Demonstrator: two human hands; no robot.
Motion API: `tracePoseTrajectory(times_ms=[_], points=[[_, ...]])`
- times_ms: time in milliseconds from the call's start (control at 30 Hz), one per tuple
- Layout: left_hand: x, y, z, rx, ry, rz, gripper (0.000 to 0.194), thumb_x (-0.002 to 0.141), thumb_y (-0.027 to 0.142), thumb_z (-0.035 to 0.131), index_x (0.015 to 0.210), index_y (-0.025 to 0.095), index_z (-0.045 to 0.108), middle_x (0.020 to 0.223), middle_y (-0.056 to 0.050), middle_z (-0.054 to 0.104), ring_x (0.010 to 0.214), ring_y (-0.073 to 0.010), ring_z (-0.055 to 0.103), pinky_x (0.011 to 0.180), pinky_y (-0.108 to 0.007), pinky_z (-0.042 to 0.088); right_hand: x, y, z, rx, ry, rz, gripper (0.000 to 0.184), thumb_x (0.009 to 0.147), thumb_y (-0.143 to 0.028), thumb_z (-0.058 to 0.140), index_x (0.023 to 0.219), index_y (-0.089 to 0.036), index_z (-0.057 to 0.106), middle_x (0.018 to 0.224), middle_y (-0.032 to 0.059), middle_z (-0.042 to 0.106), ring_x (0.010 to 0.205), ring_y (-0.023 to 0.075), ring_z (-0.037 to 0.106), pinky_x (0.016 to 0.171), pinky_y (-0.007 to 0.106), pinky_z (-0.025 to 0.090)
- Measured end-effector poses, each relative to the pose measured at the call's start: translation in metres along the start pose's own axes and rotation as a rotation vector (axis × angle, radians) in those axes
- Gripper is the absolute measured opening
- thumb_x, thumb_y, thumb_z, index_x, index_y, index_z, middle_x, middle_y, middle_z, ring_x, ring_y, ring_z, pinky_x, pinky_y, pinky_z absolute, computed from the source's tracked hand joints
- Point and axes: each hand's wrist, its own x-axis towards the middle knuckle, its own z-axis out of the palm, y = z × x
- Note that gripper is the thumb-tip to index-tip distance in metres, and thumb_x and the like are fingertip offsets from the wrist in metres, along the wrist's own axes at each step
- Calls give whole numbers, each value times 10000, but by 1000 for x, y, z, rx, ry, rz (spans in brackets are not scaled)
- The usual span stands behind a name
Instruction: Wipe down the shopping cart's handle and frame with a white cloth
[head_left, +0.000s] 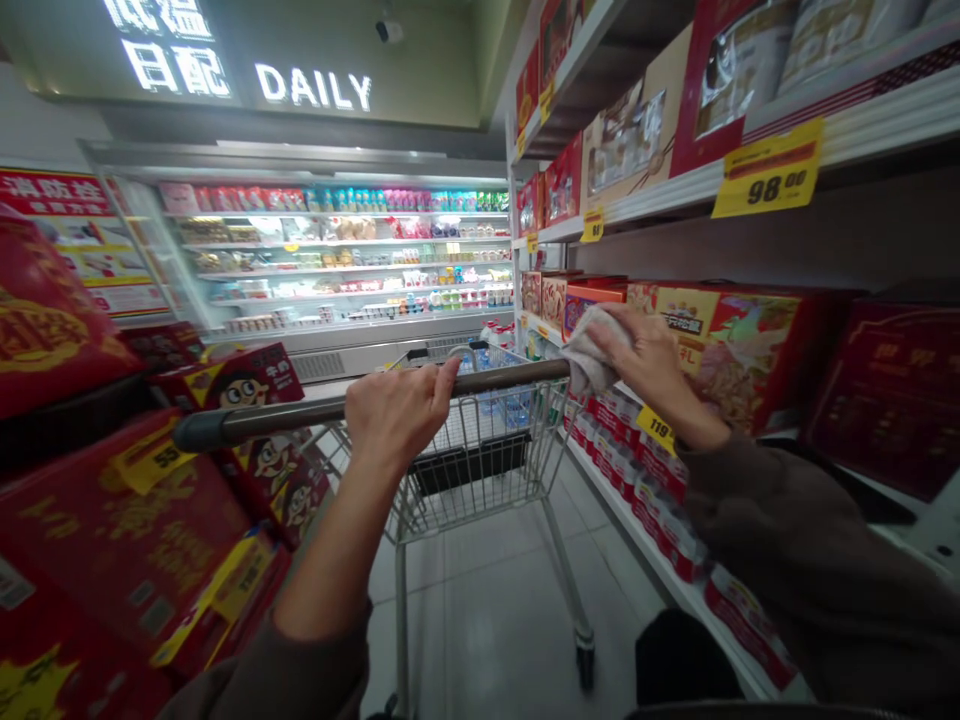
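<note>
Two hands (pixel 397 412) hold cloth (pixel 589 352) and cart handle (pixel 510 378); bottles (pixel 514 404) show through its basket (pixel 457 515).

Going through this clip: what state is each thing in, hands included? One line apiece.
Left hand: closed around the cart handle
Right hand: gripping the cloth at the handle's right end
Cloth: bunched up, against the handle
Cart handle: left end in view, right end hidden
Shopping cart: upright on the floor
Sign: lit
Fridge: lit, shelves stocked
</note>
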Motion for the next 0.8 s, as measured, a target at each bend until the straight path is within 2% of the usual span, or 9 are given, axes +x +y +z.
tracePoseTrajectory(times_ms=[67,167,233,300,367,433,567,667,800], points=[[-4,4,-3,-1,21,23,825,976,624,46,925,245,776,783,-120,756,719,-275,684,601,-323,311,-5,-1,8,-187,14,-3,468,992,-562,361,1271,-277,606,1186,93,652,1038,262,592,911,453,464],[-10,10,-7,1,52,31,823,983,611,44,833,230,757,755,-116,747,688,-272,677,593,-320,296,-15,-6,5,-321,-16,-48,545,985,-605,327,1375,-294,548,1363,97,556,1130,283,550,970,459,437],[-13,13,-9,-3,71,25,820,986,605,48,780,222,742,731,-117,739,686,-275,675,594,-322,295,-20,-11,-1,-376,-98,-105,698,911,-734,371,1449,-300,463,1427,110,499,1163,314,526,968,471,441],[-16,15,-11,-9,84,16,817,988,601,53,763,215,737,719,-120,733,691,-278,674,599,-325,297,-22,-16,-7,-406,-180,-151,892,779,-852,468,1491,-319,397,1469,131,444,1183,353,507,947,487,452],[-18,16,-12,-10,89,6,823,988,600,52,775,208,743,726,-127,733,693,-279,672,602,-327,300,-20,-18,-10,-429,-225,-164,964,702,-863,567,1497,-351,378,1490,147,399,1191,382,498,909,495,463],[-19,18,-13,-8,87,-8,835,984,603,43,812,204,756,735,-131,733,687,-281,669,601,-328,303,-15,-19,-11,-449,-259,-150,894,722,-764,659,1482,-372,398,1463,151,410,1154,378,518,854,478,474],[-19,22,-14,1,75,-35,860,977,607,17,882,212,775,727,-129,726,677,-283,661,610,-335,321,-8,-34,-5,-442,-334,-112,600,836,-375,667,1408,-392,488,1270,115,534,937,269,575,727,391,463],[-20,25,-16,12,65,-37,864,978,599,12,890,206,776,735,-133,728,680,-278,657,624,-343,330,-11,-67,5,-363,-335,-171,627,837,-176,587,1411,-399,472,1277,96,540,934,237,562,740,370,460],[-24,21,-20,39,58,-28,840,984,581,16,874,208,760,750,-130,733,674,-267,647,610,-336,298,-26,-107,20,-283,-287,-295,680,853,-93,522,1451,-401,420,1405,85,487,1043,237,538,868,407,465]])
